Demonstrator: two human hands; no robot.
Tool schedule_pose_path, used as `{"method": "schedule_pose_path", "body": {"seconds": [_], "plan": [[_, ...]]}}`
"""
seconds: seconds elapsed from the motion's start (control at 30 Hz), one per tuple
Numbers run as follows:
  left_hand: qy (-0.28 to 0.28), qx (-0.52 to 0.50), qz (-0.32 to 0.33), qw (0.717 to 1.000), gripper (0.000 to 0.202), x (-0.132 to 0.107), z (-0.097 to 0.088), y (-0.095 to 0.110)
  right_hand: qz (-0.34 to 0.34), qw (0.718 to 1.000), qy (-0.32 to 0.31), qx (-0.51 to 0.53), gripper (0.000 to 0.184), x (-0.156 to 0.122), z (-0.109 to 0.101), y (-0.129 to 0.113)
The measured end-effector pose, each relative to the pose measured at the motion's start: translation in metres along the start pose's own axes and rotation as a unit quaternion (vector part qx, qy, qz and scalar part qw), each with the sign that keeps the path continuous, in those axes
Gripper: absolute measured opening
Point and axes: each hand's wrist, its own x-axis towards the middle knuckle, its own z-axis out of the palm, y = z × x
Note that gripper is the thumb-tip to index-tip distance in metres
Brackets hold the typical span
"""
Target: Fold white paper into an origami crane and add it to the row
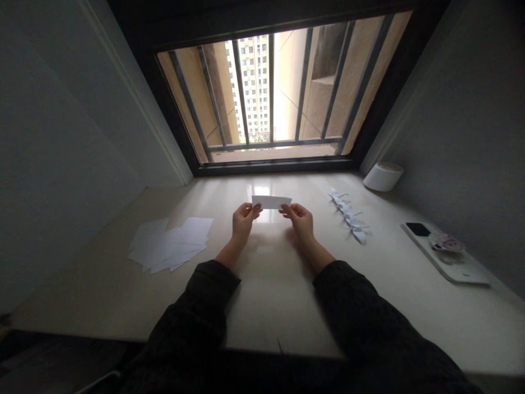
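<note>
Paper strip point(271, 202), flat rect., pinched btwn left hand point(243, 221), right hand point(301, 220).

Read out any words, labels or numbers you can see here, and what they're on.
No text can be read. The paper strip held by the left hand and right hand is blank, as are the loose sheets. The round sticker on the phone is too small to make out.
</note>
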Motion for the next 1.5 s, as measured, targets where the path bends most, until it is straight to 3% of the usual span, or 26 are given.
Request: {"method": "schedule_pose_path", "body": {"seconds": [0.1, 0.23, 0.53, 1.5], "plan": [[0.037, -0.064, -0.008, 0.997, 0.042, -0.003, 0.005, 0.002, -0.004, 1.000, 0.003, 0.019, 0.032, 0.000, 0.001, 0.003], [0.059, -0.108, -0.027, 0.992, 0.063, -0.006, 0.009, 0.002, 0.019, 0.998, 0.008, 0.062, 0.031, 0.001, 0.002, 0.006], [0.069, -0.155, -0.074, 0.983, 0.042, -0.005, 0.012, -0.003, 0.062, 0.990, 0.041, 0.121, 0.040, 0.003, 0.000, 0.009], [0.098, -0.152, -0.094, 0.979, 0.042, -0.008, 0.014, -0.003, 0.028, 0.993, 0.074, 0.086, 0.039, -0.002, 0.005, 0.005]]}}
